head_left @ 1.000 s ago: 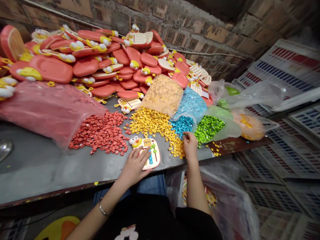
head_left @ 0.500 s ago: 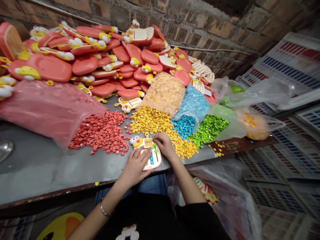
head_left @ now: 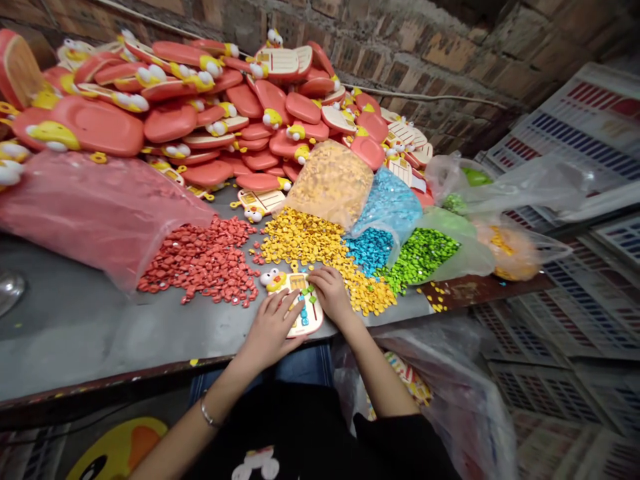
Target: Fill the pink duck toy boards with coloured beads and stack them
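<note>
Black top (head_left: pixel 310 447) with cartoon print (head_left: pixel 256 463), silver bangle (head_left: pixel 209 417)

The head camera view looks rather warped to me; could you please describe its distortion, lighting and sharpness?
In the head view, wide-angle distortion bends the brick wall and stacked crates; lighting is soft, with mild sheen on the pink plastic bag; the left hand and right hand look sharp.
</note>
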A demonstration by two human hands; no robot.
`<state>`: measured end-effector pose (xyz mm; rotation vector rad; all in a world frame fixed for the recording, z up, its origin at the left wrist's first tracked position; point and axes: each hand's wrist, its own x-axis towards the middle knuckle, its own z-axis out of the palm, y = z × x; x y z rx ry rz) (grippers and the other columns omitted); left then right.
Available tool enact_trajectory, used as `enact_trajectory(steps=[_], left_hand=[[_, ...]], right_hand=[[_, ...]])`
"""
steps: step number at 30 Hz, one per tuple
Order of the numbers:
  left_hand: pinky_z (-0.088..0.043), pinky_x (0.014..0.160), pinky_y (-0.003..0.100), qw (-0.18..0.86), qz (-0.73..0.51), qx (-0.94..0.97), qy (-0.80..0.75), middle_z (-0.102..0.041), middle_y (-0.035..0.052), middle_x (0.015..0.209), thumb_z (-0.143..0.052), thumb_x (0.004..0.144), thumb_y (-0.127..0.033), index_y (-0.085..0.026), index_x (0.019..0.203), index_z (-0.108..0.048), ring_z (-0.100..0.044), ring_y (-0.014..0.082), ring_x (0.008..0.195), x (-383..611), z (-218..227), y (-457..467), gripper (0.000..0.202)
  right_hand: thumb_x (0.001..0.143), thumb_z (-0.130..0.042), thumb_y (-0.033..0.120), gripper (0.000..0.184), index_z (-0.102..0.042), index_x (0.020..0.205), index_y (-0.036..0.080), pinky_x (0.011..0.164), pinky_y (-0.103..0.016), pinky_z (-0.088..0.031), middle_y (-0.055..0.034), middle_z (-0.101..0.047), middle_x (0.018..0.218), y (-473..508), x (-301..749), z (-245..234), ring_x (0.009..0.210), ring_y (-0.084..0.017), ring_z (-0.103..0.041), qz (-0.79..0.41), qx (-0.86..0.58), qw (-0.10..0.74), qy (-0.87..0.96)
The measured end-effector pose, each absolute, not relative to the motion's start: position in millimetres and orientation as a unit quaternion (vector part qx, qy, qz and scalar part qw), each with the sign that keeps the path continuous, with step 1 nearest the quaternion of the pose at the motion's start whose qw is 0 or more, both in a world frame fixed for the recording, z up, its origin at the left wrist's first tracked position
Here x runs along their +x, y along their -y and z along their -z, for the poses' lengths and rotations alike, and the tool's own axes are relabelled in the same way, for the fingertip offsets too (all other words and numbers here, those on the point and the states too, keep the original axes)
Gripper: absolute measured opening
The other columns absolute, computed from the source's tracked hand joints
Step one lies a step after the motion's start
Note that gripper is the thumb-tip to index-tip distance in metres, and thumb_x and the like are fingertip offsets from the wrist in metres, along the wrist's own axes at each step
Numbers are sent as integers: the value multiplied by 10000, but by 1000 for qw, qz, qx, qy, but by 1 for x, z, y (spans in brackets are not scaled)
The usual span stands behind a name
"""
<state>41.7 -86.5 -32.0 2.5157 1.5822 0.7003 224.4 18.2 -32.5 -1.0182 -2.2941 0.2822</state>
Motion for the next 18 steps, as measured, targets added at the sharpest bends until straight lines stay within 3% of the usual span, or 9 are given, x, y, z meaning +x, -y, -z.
enact_trajectory(steps=[6, 12, 18], left_hand=[[-300, 1086, 476, 49, -235, 821, -517, -468, 107, 1452, -614, 847, -448, -169, 1350, -518, -396, 322, 1317, 41, 33, 87, 583], [-301, 1081, 487, 58, -223, 822, -520, -468, 113, 1451, -604, 850, -436, -169, 1368, -494, -395, 334, 1320, 42, 33, 87, 593], [-302, 1080, 482, 59, -224, 823, -518, -478, 99, 1447, -603, 854, -419, -188, 1392, -469, -389, 334, 1327, 41, 31, 87, 601]], right_hand=[[891, -508, 113, 204, -685, 870, 213, 839, -385, -438, -49, -706, 880, -5, 240, 14, 918, -225, -551, -160, -360, 282, 875], [895, -491, 173, 177, -661, 860, 207, 827, -389, -437, -67, -669, 885, 3, 296, 11, 893, -234, -580, -106, -531, 381, 749], [865, -512, 170, 176, -679, 823, 205, 800, -374, -416, -71, -641, 863, -5, 311, 24, 866, -238, -557, -88, -571, 291, 763]])
